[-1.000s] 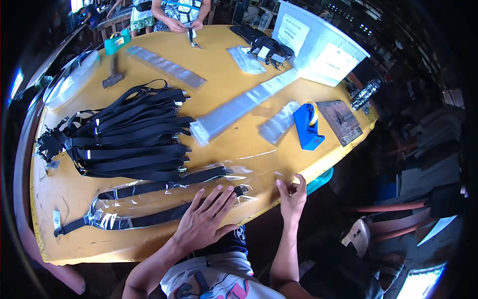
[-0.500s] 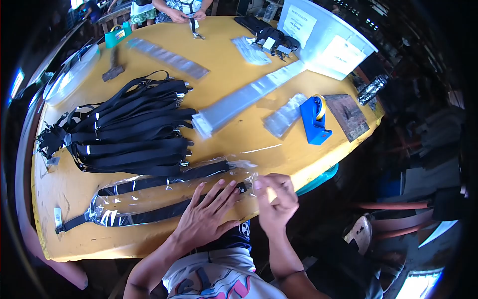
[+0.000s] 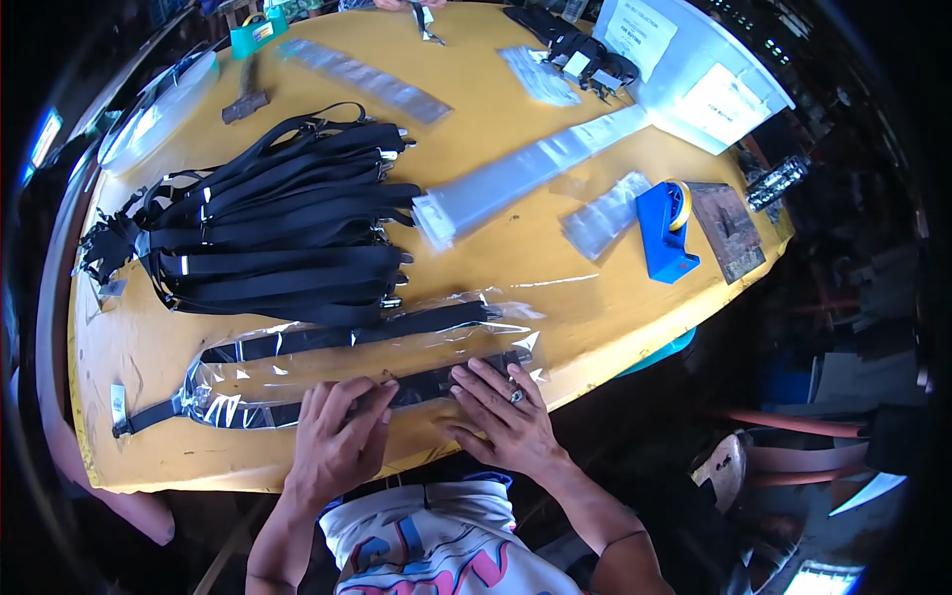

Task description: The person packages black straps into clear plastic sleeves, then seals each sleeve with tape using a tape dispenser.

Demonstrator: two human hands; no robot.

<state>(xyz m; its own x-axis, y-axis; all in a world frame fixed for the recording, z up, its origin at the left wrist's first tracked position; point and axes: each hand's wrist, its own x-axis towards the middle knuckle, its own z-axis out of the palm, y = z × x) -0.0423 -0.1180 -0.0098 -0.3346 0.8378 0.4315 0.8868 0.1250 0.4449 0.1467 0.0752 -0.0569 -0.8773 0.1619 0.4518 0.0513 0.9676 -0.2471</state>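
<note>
A pair of black straps lies inside a clear plastic bag (image 3: 297, 367) along the near edge of the yellow table (image 3: 516, 268). My left hand (image 3: 339, 436) presses flat on the bag's lower strap near its middle. My right hand (image 3: 501, 412), with a ring on one finger, lies flat on the bag's right end, fingers spread over the strap tip. Both hands rest on top of the bag and grip nothing.
A pile of black straps (image 3: 278, 238) lies behind the bag. A stack of clear bags (image 3: 526, 174), a blue tape dispenser (image 3: 664, 233), a dark board (image 3: 732, 230), a hammer (image 3: 246, 99) and a white bin (image 3: 709, 84) stand farther back. Another person's hands (image 3: 412, 5) work at the far edge.
My right hand came in from the table's edge and settled flat on the bag's right end. My left hand slid leftward along the bag. The view tilted down.
</note>
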